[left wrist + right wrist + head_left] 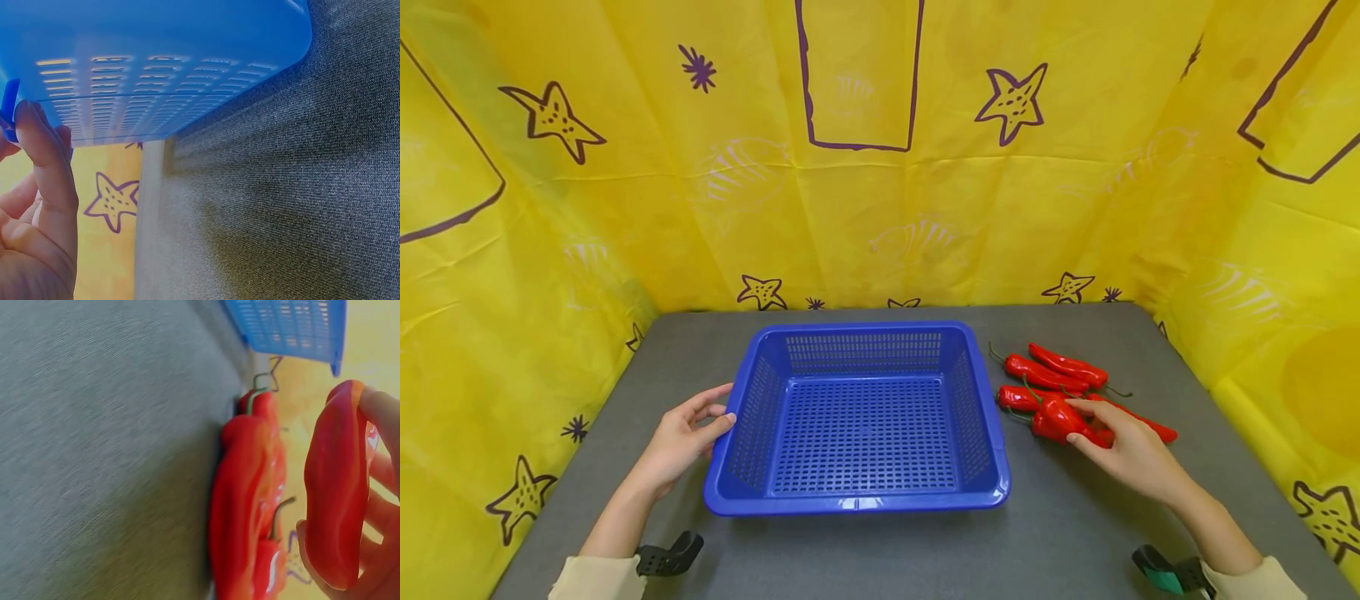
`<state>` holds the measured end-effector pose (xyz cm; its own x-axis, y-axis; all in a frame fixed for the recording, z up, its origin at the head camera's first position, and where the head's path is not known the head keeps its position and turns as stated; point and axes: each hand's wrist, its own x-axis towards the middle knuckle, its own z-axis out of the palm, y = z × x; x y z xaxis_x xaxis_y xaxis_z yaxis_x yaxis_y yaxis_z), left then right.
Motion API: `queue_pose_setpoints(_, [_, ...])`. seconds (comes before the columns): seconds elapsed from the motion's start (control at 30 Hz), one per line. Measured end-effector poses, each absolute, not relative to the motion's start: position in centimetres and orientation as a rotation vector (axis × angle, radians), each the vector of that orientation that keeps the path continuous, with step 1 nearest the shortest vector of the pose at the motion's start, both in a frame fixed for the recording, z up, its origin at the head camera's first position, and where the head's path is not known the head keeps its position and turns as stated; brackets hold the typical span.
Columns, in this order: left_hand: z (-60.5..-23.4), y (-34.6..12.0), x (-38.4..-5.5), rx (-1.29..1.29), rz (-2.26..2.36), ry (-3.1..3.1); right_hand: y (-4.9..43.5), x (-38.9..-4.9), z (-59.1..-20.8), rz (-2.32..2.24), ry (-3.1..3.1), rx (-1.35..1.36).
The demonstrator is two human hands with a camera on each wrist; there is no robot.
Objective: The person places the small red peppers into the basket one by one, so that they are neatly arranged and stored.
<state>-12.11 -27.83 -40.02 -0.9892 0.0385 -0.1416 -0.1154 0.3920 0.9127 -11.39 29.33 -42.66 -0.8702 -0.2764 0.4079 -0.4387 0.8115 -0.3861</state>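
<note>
A blue plastic basket (856, 503) with slotted walls and floor stands in the middle of the table, nothing inside it. At its left rim, my left hand (679, 440) pinches the edge between thumb and fingers; the left wrist view shows fingertips (31, 128) right at the rim. To the right of the basket, my right hand (1138, 454) grips a red chili pepper (336, 487), its thumb and fingers on opposite sides. That pepper is raised over several other red peppers (1047, 372) with green stems, which lie in a loose pile.
A grey cloth-textured table top (925, 554) carries everything. Yellow curtain fabric (865, 225) printed with starfish and fish encloses the back and both sides. Black straps (670, 556) show at the wrists.
</note>
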Motion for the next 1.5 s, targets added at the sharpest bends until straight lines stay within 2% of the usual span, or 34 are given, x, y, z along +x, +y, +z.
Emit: queue_pose_setpoints(1.5, [-39.8, -27.9, -12.2, -0.079, 1.612, 2.524, 22.7, -17.5, -36.1, 0.888, -2.863, 0.458])
